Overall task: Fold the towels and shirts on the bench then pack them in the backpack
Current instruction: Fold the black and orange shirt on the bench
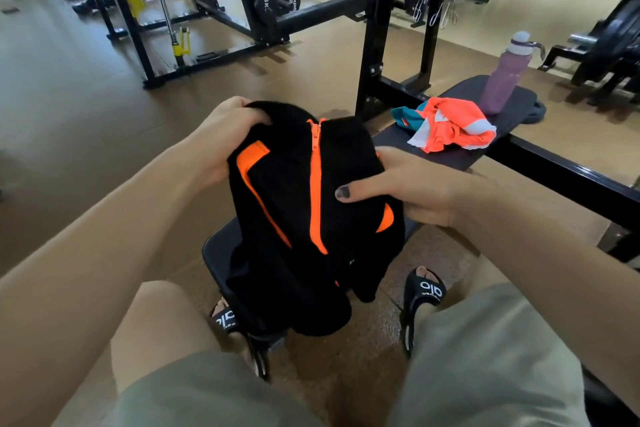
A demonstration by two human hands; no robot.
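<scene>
Gym bench (509,121): shirt (450,128), bottle (504,80) | both hands' fingers (349,191) grip backpack (304,204) | rack (377,28) behind

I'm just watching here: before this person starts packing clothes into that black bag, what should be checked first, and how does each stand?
1. Backpack held steady: ok, left hand grips its top, right hand grips its side.
2. Orange zipper opened: not ok, it looks closed.
3. Orange shirt folded: not ok, it lies crumpled on the bench.
4. Towels ready: cannot tell.
5. Purple bottle standing upright clear of the shirt: ok.
</scene>
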